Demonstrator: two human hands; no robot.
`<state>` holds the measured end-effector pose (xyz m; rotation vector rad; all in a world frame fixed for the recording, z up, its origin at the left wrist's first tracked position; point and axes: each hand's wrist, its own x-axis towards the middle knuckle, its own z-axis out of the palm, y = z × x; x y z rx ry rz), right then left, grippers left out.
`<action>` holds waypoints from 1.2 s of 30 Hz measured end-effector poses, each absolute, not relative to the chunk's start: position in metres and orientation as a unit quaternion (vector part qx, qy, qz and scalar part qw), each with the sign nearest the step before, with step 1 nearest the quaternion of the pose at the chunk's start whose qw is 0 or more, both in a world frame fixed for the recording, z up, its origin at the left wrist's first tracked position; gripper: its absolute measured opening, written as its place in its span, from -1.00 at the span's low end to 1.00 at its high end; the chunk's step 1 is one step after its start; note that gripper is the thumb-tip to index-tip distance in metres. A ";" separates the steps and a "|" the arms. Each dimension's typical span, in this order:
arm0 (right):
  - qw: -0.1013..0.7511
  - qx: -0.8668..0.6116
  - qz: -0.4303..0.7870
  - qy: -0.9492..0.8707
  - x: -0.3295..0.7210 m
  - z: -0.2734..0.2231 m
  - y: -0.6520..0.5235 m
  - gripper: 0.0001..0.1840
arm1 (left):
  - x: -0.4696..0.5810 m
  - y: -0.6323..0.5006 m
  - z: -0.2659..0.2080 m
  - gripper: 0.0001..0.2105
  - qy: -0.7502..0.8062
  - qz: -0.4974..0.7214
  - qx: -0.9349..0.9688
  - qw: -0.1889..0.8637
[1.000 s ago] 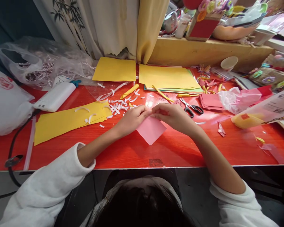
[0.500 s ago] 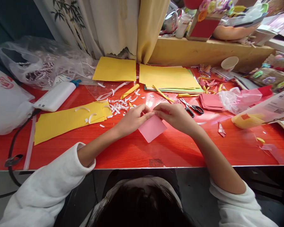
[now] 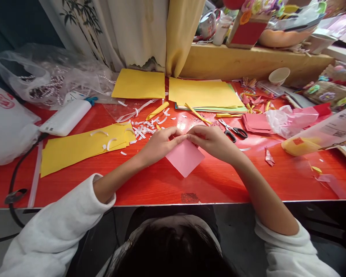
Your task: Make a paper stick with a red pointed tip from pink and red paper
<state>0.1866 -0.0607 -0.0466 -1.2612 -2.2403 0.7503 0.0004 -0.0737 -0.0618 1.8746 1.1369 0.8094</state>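
Note:
A pink square of paper (image 3: 185, 158) is held between my two hands above the red table, one corner pointing toward me. My left hand (image 3: 164, 144) pinches its far corner with thumb and fingers. Close against it, my right hand (image 3: 210, 140) grips the same far part, and the fingertips of both hands meet there. The paper's upper edge is hidden behind the fingers. Just right of my right hand lie scissors (image 3: 233, 132) with black handles. White paper scraps (image 3: 142, 130) are scattered beyond my left hand, near a rolled yellow paper strip (image 3: 157, 110).
Yellow sheets (image 3: 83, 148) lie at left beside a white power bank-like box (image 3: 65, 117). More yellow paper (image 3: 204, 93) is stacked at the back. Folded pink paper (image 3: 256, 123) and a clear plastic sleeve (image 3: 328, 130) are at right. A paper cup (image 3: 279, 76) stands behind.
The pink paper has shifted slightly, with its near corner a little lower and more of it showing. Both hands keep their pinch in almost the same place.

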 end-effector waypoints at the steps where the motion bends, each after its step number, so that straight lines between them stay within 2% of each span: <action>1: 0.228 -0.459 0.277 -0.812 0.187 -0.046 -0.061 -0.75 | 0.000 -0.074 -0.062 -0.69 0.449 0.320 0.734 0.397; 8: 0.211 -0.456 0.302 -0.810 0.187 -0.044 -0.061 -0.56 | 0.000 -0.072 -0.066 -0.76 0.458 0.321 0.737 0.380; 15: 0.194 -0.455 0.332 -0.803 0.187 -0.046 -0.059 -0.68 | -0.001 -0.072 -0.063 -0.81 0.462 0.290 0.770 0.331; 20: 0.204 -0.450 0.336 -0.802 0.187 -0.042 -0.061 -0.66 | -0.002 -0.071 -0.060 -0.77 0.447 0.260 0.791 0.328; 24: 0.210 -0.461 0.318 -0.802 0.188 -0.041 -0.061 -0.71 | -0.003 -0.070 -0.058 -0.67 0.456 0.237 0.789 0.338; 31: 0.201 -0.470 0.298 -0.806 0.187 -0.042 -0.062 -0.72 | -0.004 -0.069 -0.058 -0.76 0.455 0.234 0.761 0.397; 36: 0.209 -0.467 0.248 -0.823 0.187 -0.045 -0.062 -0.75 | -0.003 -0.069 -0.061 -0.67 0.462 0.258 0.725 0.441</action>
